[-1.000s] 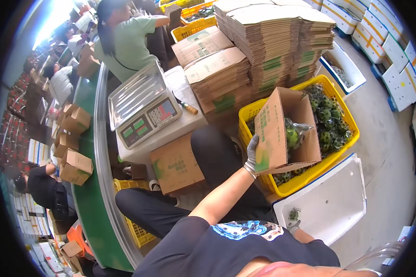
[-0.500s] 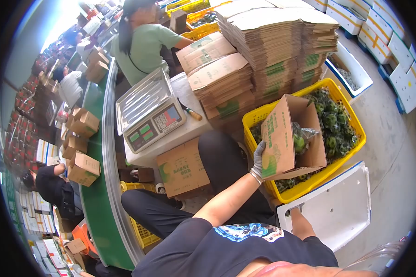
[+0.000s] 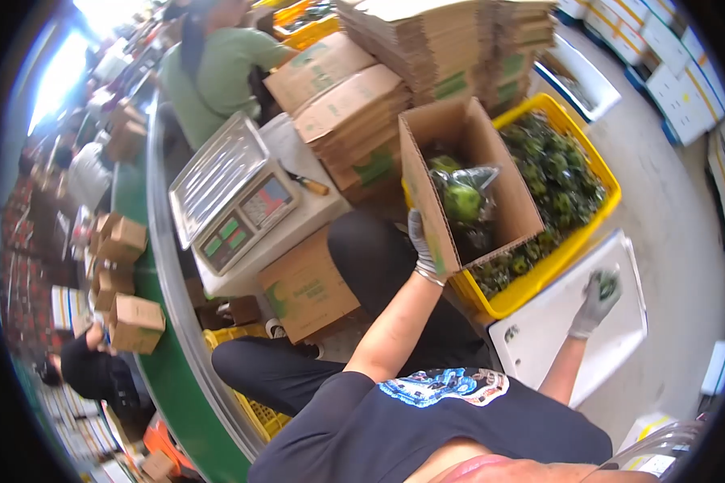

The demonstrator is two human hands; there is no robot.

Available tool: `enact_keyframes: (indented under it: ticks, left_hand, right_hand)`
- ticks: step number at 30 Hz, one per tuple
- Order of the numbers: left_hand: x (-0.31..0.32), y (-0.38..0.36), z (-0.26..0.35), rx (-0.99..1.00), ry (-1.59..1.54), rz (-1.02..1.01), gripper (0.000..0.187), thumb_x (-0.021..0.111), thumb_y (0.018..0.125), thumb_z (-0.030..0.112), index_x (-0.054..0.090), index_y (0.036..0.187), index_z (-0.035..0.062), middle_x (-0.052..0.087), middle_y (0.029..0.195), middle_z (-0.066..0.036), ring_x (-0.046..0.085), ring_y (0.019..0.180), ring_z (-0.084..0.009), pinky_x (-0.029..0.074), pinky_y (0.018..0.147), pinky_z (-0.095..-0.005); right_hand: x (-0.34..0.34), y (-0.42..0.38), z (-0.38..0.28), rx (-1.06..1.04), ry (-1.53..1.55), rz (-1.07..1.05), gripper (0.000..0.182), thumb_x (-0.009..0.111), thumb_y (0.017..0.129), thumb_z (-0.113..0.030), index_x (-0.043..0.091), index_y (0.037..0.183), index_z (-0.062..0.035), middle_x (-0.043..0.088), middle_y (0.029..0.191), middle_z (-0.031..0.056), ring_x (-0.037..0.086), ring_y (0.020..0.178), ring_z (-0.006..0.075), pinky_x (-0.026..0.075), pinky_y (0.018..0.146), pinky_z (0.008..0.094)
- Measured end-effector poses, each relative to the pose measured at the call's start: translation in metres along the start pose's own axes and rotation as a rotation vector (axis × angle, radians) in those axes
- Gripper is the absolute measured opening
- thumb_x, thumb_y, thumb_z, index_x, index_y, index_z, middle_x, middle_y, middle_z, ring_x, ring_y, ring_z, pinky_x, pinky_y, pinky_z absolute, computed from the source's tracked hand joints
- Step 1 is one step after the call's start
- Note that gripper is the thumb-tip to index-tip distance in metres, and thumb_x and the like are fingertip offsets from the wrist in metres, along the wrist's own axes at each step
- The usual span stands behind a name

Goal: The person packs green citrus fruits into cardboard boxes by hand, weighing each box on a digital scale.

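A metal-topped scale point(image 3: 221, 181) is resting on a white table point(image 3: 292, 145) to the left, and a wooden-handled tool point(image 3: 308, 184) is lying beside it. Stacks of flat cartons point(image 3: 451, 52) are standing farther off, near a person in a green shirt point(image 3: 217, 80). Along the left, a green conveyor belt point(image 3: 189, 402) is stretching past brown boxes point(image 3: 136, 324) and a person in black point(image 3: 97, 369). White boxes point(image 3: 677, 88) are sitting stacked at the far right
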State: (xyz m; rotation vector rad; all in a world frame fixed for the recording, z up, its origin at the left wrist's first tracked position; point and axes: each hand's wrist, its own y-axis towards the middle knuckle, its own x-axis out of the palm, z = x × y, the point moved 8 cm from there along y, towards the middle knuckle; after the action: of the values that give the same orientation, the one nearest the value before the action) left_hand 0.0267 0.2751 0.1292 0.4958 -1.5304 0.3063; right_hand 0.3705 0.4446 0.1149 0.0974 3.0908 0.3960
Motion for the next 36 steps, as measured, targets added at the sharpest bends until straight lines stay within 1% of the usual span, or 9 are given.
enact_keyframes:
  ticks: [3, 7, 10, 19, 23, 26, 28, 33, 36]
  left_hand:
    - [-0.023, -0.001, 0.002, 0.12, 0.134, 0.153, 0.085, 0.061, 0.073, 0.062, 0.04, 0.134, 0.006, 0.048, 0.129, -0.018, 0.05, 0.114, -0.0339, 0.041, 0.098, -0.0474]
    - [-0.016, -0.01, 0.003, 0.034, 0.187, 0.031, 0.094, 0.06, 0.07, 0.067, 0.035, 0.138, 0.0079, 0.042, 0.135, -0.016, 0.044, 0.121, -0.0346, 0.037, 0.103, -0.0478]
    - [0.004, -0.019, 0.017, 0.047, 0.2, -0.044, 0.095, 0.06, 0.07, 0.068, 0.032, 0.14, 0.0089, 0.041, 0.136, -0.016, 0.043, 0.122, -0.0355, 0.034, 0.105, -0.0488]
    - [0.028, -0.035, 0.105, 0.458, 0.071, -0.022, 0.081, 0.062, 0.075, 0.055, 0.038, 0.136, 0.0087, 0.042, 0.136, -0.014, 0.044, 0.121, -0.0349, 0.037, 0.101, -0.0547]
    - [0.051, -0.059, 0.157, 0.683, 0.263, -0.142, 0.071, 0.071, 0.076, 0.031, 0.041, 0.132, 0.0004, 0.053, 0.124, -0.013, 0.054, 0.11, -0.0271, 0.045, 0.095, -0.0432]
    - [0.074, -0.091, 0.253, 0.969, 0.981, 0.207, 0.061, 0.063, 0.084, 0.037, 0.044, 0.128, -0.0004, 0.053, 0.124, -0.016, 0.056, 0.107, -0.0294, 0.045, 0.094, -0.0415]
    - [0.192, -0.119, 0.339, 0.968, 0.964, -0.13, 0.061, 0.053, 0.089, 0.042, 0.043, 0.129, -0.002, 0.052, 0.122, -0.019, 0.055, 0.105, -0.0283, 0.045, 0.092, -0.0401]
    - [0.206, -0.153, 0.456, 0.964, 1.318, 0.206, 0.051, 0.058, 0.088, 0.024, 0.045, 0.128, -0.0037, 0.054, 0.12, -0.014, 0.054, 0.11, -0.0242, 0.04, 0.099, -0.036]
    - [0.181, -0.177, 0.511, 1.164, 1.422, 0.399, 0.051, 0.057, 0.089, 0.017, 0.042, 0.133, -0.0025, 0.049, 0.13, -0.013, 0.047, 0.119, -0.0228, 0.031, 0.106, -0.0333]
  right_hand:
    - [0.065, 0.008, -0.133, -0.509, 0.204, -0.191, 0.053, 0.065, 0.082, -0.005, 0.038, 0.127, -0.0028, 0.049, 0.118, 0.0123, 0.053, 0.106, 0.0226, 0.051, 0.089, 0.037]
    - [0.185, -0.055, -0.263, -0.636, 0.3, -0.624, 0.073, 0.07, 0.081, -0.027, 0.029, 0.139, -0.0104, 0.039, 0.137, 0.0214, 0.049, 0.119, 0.0339, 0.046, 0.093, 0.0428]
    - [0.246, -0.1, -0.291, -0.982, -0.605, -0.954, 0.051, 0.073, 0.07, -0.021, 0.059, 0.116, -0.0046, 0.052, 0.125, 0.021, 0.048, 0.119, 0.0386, 0.038, 0.1, 0.0406]
    - [0.268, -0.158, -0.2, -0.081, 0.187, -1.062, 0.066, 0.079, 0.063, -0.016, 0.051, 0.121, -0.0037, 0.054, 0.123, 0.0171, 0.048, 0.12, 0.029, 0.038, 0.098, 0.038]
    - [0.333, -0.212, -0.187, -0.526, -0.137, -1.035, 0.071, 0.08, 0.061, -0.01, 0.048, 0.124, -0.0019, 0.054, 0.122, 0.0116, 0.055, 0.109, 0.0237, 0.046, 0.093, 0.0371]
    - [0.384, -0.222, -0.175, -0.35, 0.11, -1.259, 0.079, 0.08, 0.06, -0.013, 0.043, 0.129, -0.0037, 0.056, 0.122, 0.0128, 0.055, 0.109, 0.0256, 0.044, 0.093, 0.0383]
    - [0.452, -0.238, -0.174, -0.426, 0.18, -1.402, 0.091, 0.08, 0.056, -0.012, 0.032, 0.133, -0.0032, 0.054, 0.123, 0.0146, 0.055, 0.109, 0.0273, 0.043, 0.094, 0.0382]
    - [0.628, -0.297, -0.178, -0.696, 0.29, -1.565, 0.122, 0.081, 0.048, -0.011, 0.007, 0.145, -0.0019, 0.049, 0.126, 0.0193, 0.054, 0.108, 0.0314, 0.042, 0.096, 0.0378]
    - [0.693, -0.335, -0.185, -0.679, 0.206, -1.6, 0.119, 0.08, 0.047, -0.02, 0.014, 0.144, -0.0024, 0.062, 0.104, 0.0228, 0.062, 0.09, 0.0378, 0.048, 0.086, 0.0383]
